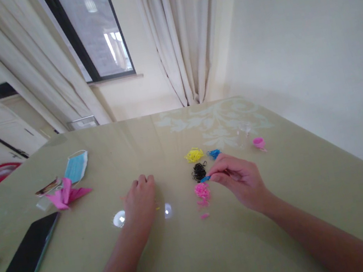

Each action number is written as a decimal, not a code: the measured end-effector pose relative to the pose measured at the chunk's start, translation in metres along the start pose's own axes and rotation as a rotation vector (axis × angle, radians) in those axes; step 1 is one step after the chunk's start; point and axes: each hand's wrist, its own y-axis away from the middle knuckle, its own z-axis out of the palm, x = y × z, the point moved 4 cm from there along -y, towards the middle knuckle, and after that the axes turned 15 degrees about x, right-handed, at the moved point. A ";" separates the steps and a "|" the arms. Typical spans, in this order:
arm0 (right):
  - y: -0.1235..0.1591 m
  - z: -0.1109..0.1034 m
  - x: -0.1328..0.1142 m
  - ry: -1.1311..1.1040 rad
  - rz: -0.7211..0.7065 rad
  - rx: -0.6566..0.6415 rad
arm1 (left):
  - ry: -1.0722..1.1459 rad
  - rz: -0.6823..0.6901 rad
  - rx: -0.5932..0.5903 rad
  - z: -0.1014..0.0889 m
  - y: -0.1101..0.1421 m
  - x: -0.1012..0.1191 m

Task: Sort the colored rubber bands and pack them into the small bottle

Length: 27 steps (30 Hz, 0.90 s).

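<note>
Between the thumb and fingertips of my right hand [240,179] is a pinch of blue rubber bands [205,179], held just over the table. Beside it lie small piles of bands: yellow [194,155], blue [214,154], black [199,171] and pink [202,192]. One pink bit [204,216] sits apart, nearer to me. My left hand [141,197] is down on the tabletop with its fingers curled under; the fingertips are hidden, so what they hold cannot be made out. A tiny yellow piece [158,208] shows at its right side.
The glossy table [188,256] reflects light spots. To the left lie a tablet or large phone [24,260], a pink folded paper shape [67,194] and a blue face mask [77,167]. A small pink cup-like item [259,142] and a clear container [244,130] stand at right.
</note>
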 end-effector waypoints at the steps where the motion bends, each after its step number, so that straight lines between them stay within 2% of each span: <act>1: 0.000 0.000 0.000 0.002 -0.005 0.000 | -0.002 0.004 0.003 0.001 0.000 0.000; 7: -0.005 -0.009 0.010 0.047 -0.038 0.028 | -0.011 0.032 0.066 0.002 -0.002 -0.001; 11: -0.019 -0.028 0.031 0.237 -0.028 0.154 | 0.055 0.038 0.118 0.006 -0.005 -0.005; 14: -0.028 -0.043 0.051 0.415 -0.019 0.192 | 0.140 0.047 0.208 0.010 -0.008 -0.007; 20: -0.033 -0.056 0.092 0.625 -0.007 0.105 | 0.551 0.000 0.353 0.010 -0.011 -0.004; 24: -0.030 -0.053 0.103 0.670 0.015 0.024 | 0.847 -0.010 0.406 0.006 -0.011 0.000; 27: -0.029 -0.053 0.105 0.689 0.037 -0.007 | 1.057 -0.045 0.391 0.005 -0.012 0.003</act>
